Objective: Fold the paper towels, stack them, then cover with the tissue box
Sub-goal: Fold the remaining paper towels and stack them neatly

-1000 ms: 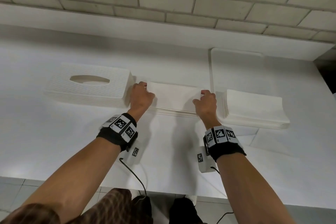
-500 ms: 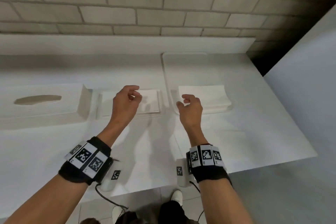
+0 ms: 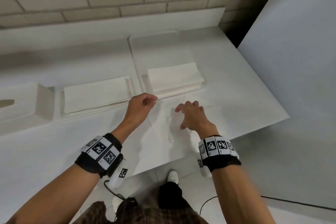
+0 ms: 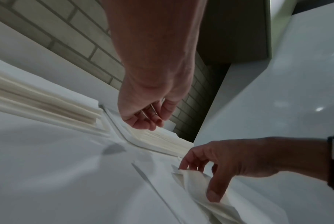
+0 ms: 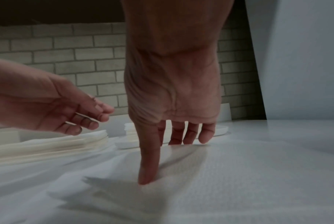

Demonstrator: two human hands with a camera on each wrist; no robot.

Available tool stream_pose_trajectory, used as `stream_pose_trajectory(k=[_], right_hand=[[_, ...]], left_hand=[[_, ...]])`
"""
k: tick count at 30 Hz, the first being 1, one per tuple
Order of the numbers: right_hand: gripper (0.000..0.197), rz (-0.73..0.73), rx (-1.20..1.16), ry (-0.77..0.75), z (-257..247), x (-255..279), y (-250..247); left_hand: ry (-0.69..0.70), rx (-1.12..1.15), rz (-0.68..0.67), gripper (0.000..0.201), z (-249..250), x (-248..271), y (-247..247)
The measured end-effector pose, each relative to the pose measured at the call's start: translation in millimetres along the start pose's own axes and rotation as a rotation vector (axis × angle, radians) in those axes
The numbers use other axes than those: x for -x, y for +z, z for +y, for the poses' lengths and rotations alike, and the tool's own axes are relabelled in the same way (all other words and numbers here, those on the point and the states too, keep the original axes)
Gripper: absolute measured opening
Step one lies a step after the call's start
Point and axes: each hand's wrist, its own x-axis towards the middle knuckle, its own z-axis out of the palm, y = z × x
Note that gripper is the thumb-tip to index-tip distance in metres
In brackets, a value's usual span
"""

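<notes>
Right hand [image 3: 192,117] is spread over the loose towel [image 3: 181,132] on the counter [image 3: 36,151], thumb tip pressing it, fingers straight, gripping nothing. Left hand [image 3: 141,108] hovers above, loosely curled, empty. Folded stack [image 3: 96,94] sits left of it, supply pile [image 3: 174,76] on the tray [image 3: 154,45] behind, box [image 3: 23,102] far left.

Risks, as I read it: the sheet is already rumpled, so pinching one layer drags it skewed and the fold comes out crooked. It also lies near the counter edge, so a sideways push could slide it off.
</notes>
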Motion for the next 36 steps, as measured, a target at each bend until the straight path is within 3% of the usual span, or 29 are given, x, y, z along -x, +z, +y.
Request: stream_pose_trajectory(k=[6, 9, 11, 12, 13, 16, 18, 21, 24, 26, 28, 31, 36], right_hand=[[0.041, -0.032, 0.167, -0.014, -2.6, 1.1, -9.1], [0.041, -0.012, 0.066, -0.029, -4.7, 3.3, -20.3], [0.042, 0.036, -0.111, -0.037, -10.1, 6.5, -33.8], [0.034, 0.077, -0.208, -0.055, -14.3, 8.7, -41.4], [0.022, 0.124, -0.305, -0.083, -19.9, 11.6, -48.7], [0.025, 0.263, -0.692, -0.113, -33.8, 14.8, -57.8], [0.029, 0.287, -1.018, -0.065, -38.7, 18.0, -57.7], [0.035, 0.246, -1.298, 0.033, -31.5, 16.4, -48.1], [0.03, 0.364, -1.15, 0.216, -6.8, 11.9, -37.2], [0.028, 0.478, -0.764, 0.358, 23.2, 8.2, -29.9], [0.049, 0.407, -0.456, 0.426, 49.3, 4.3, -22.2], [0.076, 0.213, -0.267, 0.402, 63.2, 0.1, -16.5], [0.069, 0.197, -0.163, 0.416, 65.4, -7.2, -15.6]], left_hand=[[-0.035, -0.015, 0.048, 0.015, -8.3, 4.8, 6.4], [-0.051, 0.029, 0.066, 0.014, -13.5, 8.3, 4.2], [-0.077, 0.12, 0.084, 0.012, -11.5, 10.0, 2.8], [-0.103, 0.179, 0.081, 0.012, -8.6, 11.0, 2.7], [-0.138, 0.248, 0.056, 0.021, -4.0, 11.9, 2.7], [-0.24, 0.525, -0.208, 0.062, 8.7, 13.4, 5.4], [-0.242, 0.596, -0.356, 0.057, 15.6, 17.9, 10.0], [-0.277, 0.562, -0.315, 0.035, 19.3, 19.9, 16.5], [-0.295, 0.466, -0.181, 0.026, 13.3, 14.5, 13.7], [-0.287, 0.427, -0.116, 0.025, 9.3, 10.3, 4.3], [-0.286, 0.421, -0.068, 0.026, 6.4, 6.7, -8.4], [-0.276, 0.423, -0.03, 0.028, 4.4, 2.8, -24.0], [-0.28, 0.422, -0.036, 0.022, 3.5, 5.3, -27.8]])
